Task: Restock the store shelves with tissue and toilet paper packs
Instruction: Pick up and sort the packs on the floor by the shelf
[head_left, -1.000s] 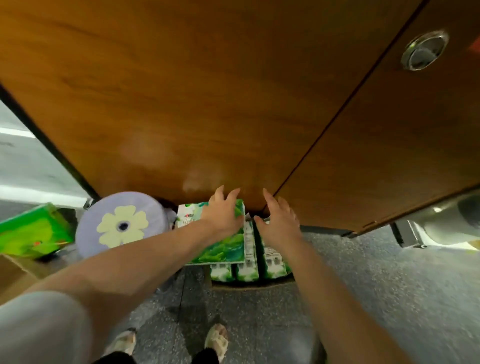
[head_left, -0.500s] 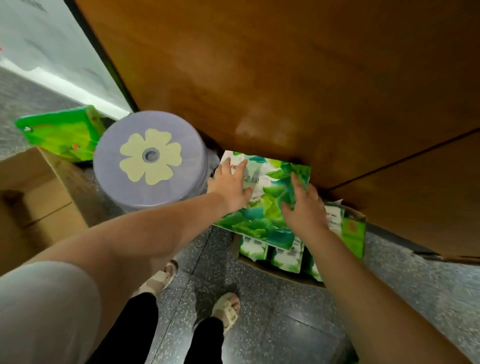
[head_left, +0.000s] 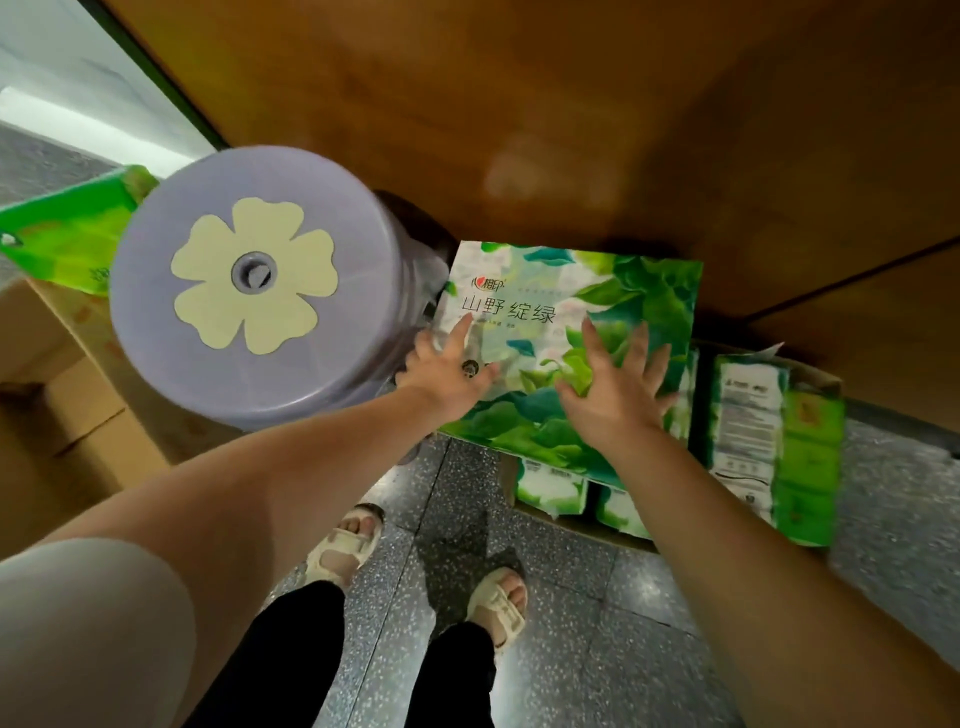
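Observation:
A flat tissue pack (head_left: 566, 291) printed with green leaves and Chinese lettering lies on top of smaller green-and-white tissue packs (head_left: 550, 488) in a cardboard box (head_left: 571, 525) on the floor. My left hand (head_left: 447, 369) rests on the pack's left part with fingers straight and spread. On its right part lies my right hand (head_left: 618, 389), fingers also spread flat. More green packs (head_left: 779, 441) stand upright at the box's right end.
A lilac plastic stool (head_left: 254, 280) with a pale flower on its seat stands left of the box. Behind it a green pack (head_left: 67, 234) lies on brown cartons (head_left: 57, 395). A wooden cabinet front (head_left: 519, 104) rises just behind everything. My sandalled feet (head_left: 415, 566) stand on speckled grey floor.
The view has dropped and come closer. The leaf-printed pack has come out from under the cabinet edge, and both hands have gone from gripping its far edge to lying flat on top.

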